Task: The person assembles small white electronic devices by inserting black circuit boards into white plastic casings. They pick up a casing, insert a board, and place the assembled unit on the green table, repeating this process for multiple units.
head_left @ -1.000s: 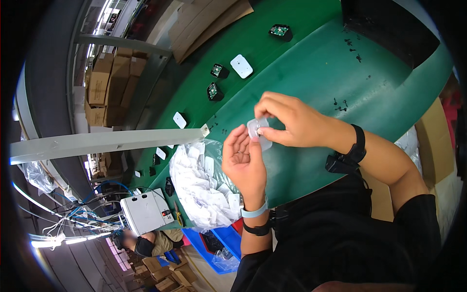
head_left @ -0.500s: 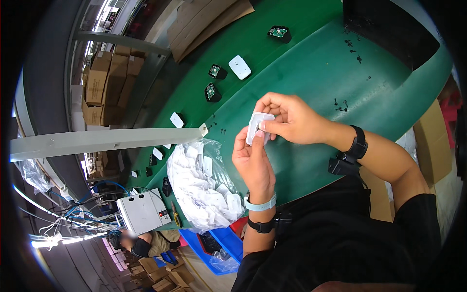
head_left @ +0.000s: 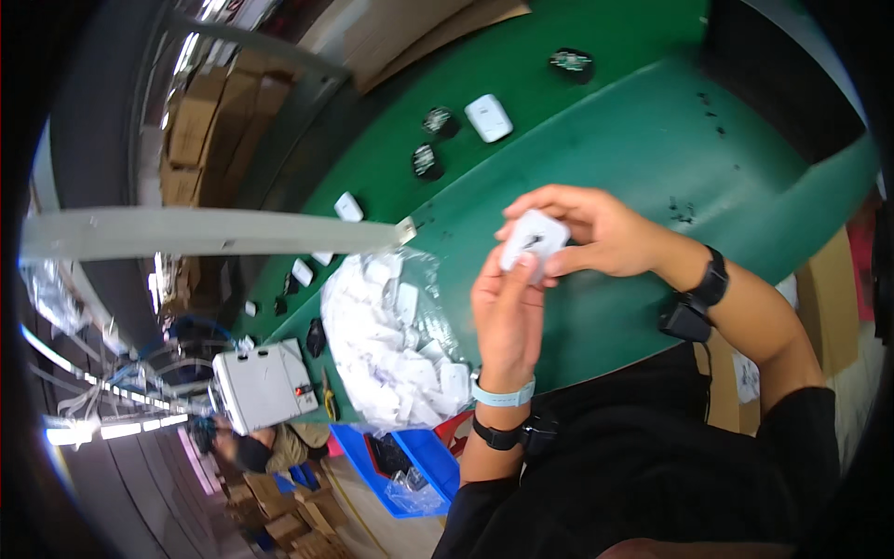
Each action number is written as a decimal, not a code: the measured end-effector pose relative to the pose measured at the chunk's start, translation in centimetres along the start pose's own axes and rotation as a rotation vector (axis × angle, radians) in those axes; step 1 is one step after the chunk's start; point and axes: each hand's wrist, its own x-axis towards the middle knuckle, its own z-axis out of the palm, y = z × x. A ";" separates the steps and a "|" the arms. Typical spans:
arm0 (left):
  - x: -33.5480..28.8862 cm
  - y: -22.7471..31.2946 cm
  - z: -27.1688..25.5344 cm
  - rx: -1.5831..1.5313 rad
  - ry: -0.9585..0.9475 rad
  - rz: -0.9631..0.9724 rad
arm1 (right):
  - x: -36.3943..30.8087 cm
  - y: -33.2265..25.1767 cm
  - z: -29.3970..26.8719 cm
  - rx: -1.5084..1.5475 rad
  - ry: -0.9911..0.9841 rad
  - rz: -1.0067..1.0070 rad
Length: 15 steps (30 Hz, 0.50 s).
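Note:
A small white rounded plastic casing (head_left: 533, 239) is held over the green table (head_left: 643, 130) by both hands. My right hand (head_left: 596, 228) grips it from the right side, fingers curled over its top edge. My left hand (head_left: 507, 307) is raised under it, thumb and fingertips pressing its lower left face. A clear bag full of similar white casings (head_left: 396, 349) lies just left of my left hand.
On the green belt beyond lie another white casing (head_left: 489, 117) and several black round parts (head_left: 428, 160), with more white pieces (head_left: 348, 206) further left. A grey metal bar (head_left: 214, 233) crosses at left. A blue bin (head_left: 410, 461) sits below; another person (head_left: 256, 452) works behind a white box.
Both hands have kept the white casing and turned it, so its broad face now shows. My left hand has risen closer to it.

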 end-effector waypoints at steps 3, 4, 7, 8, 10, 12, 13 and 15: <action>-1.9 2.0 -1.7 0.160 -0.088 -0.026 | 0.3 -0.1 0.4 0.142 0.040 0.007; -2.1 3.7 -2.0 0.263 -0.086 -0.044 | 0.1 0.1 0.0 0.118 0.073 -0.007; -3.1 10.2 -9.4 0.587 -0.056 0.054 | 0.0 0.2 -0.9 0.181 0.116 0.054; -2.6 12.6 -12.5 0.451 -0.035 0.226 | -0.3 0.5 -1.2 0.203 0.127 0.055; -2.0 18.4 -16.9 0.229 0.157 0.579 | 0.1 0.8 -1.1 0.137 0.127 0.151; 0.4 23.1 -24.3 0.178 0.401 0.634 | 0.2 0.9 -1.3 0.059 0.146 0.230; 1.0 25.3 -29.2 0.213 0.509 0.611 | 0.5 1.1 -1.2 0.029 0.143 0.261; 2.6 28.0 -35.3 0.453 0.780 0.457 | 0.8 1.6 -1.5 -0.002 0.141 0.310</action>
